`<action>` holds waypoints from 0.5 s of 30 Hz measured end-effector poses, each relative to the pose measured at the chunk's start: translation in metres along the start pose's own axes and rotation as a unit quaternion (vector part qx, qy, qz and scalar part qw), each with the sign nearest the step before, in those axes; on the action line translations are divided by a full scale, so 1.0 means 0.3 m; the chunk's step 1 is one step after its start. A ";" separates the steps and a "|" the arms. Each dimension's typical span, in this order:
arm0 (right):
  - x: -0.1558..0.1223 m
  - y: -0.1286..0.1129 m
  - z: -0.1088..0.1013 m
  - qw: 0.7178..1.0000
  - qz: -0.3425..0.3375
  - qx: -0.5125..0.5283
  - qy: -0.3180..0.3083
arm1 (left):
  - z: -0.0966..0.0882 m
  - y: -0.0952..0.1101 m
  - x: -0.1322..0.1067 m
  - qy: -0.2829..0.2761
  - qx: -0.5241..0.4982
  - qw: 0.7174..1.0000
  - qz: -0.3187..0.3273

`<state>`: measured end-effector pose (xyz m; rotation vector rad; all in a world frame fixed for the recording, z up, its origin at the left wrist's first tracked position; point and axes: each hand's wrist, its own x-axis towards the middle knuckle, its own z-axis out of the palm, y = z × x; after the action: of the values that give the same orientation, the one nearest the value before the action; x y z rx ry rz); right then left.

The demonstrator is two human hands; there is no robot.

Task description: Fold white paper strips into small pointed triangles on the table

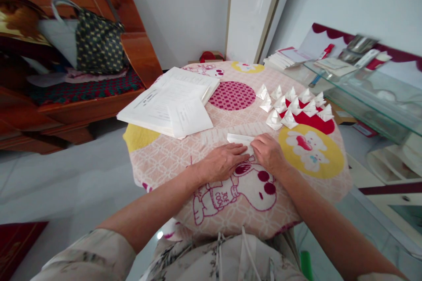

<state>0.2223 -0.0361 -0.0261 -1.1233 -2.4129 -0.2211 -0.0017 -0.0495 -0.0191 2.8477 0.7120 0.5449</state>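
A small white paper strip (238,138) lies on the round table's pink cartoon-print cloth (171,158). My left hand (224,161) rests flat on the cloth, fingers stretched toward the strip's near edge. My right hand (268,153) is curled over the strip's right end, fingertips pressing it down. Beyond the hands, several small folded white paper pieces (293,106) are grouped at the table's far right. A stack of white printed sheets (171,101) lies at the far left of the table.
A glass shelf (372,96) with papers, a pen and small boxes stands to the right. A wooden bench (82,92) holding a dark dotted bag (97,44) is at the left. Grey floor surrounds the table.
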 end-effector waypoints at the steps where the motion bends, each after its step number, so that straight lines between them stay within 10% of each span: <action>1: 0.003 -0.001 0.001 1.000 0.001 -0.001 0.006 | 0.000 0.000 0.000 -0.001 -0.001 1.000 -0.002; 15: 0.005 -0.012 -0.004 0.999 -0.036 -0.018 -0.005 | -0.009 0.001 0.011 0.007 -0.023 1.000 0.009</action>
<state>0.2191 -0.0379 -0.0243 -1.0565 -2.4703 -0.2839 0.0001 -0.0481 -0.0155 2.8122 0.6675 0.5780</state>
